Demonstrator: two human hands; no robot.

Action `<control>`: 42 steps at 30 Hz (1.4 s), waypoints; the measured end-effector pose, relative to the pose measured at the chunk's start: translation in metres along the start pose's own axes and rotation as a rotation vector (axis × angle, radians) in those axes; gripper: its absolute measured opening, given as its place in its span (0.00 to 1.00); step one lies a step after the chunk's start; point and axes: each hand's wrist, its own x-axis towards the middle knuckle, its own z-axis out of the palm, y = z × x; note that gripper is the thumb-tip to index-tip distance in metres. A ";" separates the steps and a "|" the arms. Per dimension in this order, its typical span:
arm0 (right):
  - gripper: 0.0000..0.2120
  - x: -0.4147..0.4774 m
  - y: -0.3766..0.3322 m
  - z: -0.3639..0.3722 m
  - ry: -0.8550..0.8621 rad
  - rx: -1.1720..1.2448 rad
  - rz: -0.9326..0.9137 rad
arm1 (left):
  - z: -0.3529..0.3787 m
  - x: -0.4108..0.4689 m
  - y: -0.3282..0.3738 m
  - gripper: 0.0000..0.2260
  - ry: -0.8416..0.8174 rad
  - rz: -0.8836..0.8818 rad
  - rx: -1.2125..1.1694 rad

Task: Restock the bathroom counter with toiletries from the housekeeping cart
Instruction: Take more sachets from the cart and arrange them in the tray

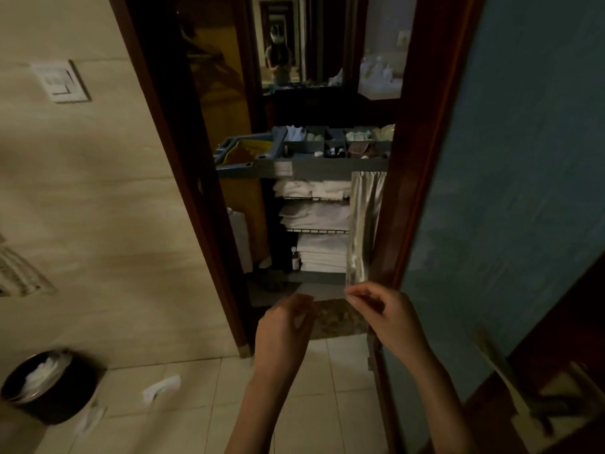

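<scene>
Right in front of me the left hand (284, 326) and right hand (388, 311) hover close together, fingers curled; it is too blurred to tell whether they pinch anything. Past the doorway stands the cart (324, 168), with the toiletries (334, 151) in its top tray above stacked towels (314, 189). Better to step right up before picking from the small compartments.

The housekeeping cart (324, 167) is grey, stacked with white towels (316, 188). The door frame (183, 178) is dark reddish-brown, the floor tiles (196, 404) cream. The waste bin (49, 388) is black.
</scene>
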 end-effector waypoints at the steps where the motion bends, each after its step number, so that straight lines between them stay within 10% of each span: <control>1: 0.04 0.006 0.004 0.005 -0.016 -0.010 0.008 | 0.002 0.004 -0.006 0.08 -0.008 -0.017 0.018; 25: 0.05 0.384 0.109 0.112 0.014 -0.201 0.079 | 0.070 0.410 -0.142 0.09 -0.095 -0.021 -0.093; 42: 0.06 0.514 0.196 0.133 0.005 -0.155 0.305 | 0.159 0.546 -0.190 0.10 -0.250 -0.114 -0.197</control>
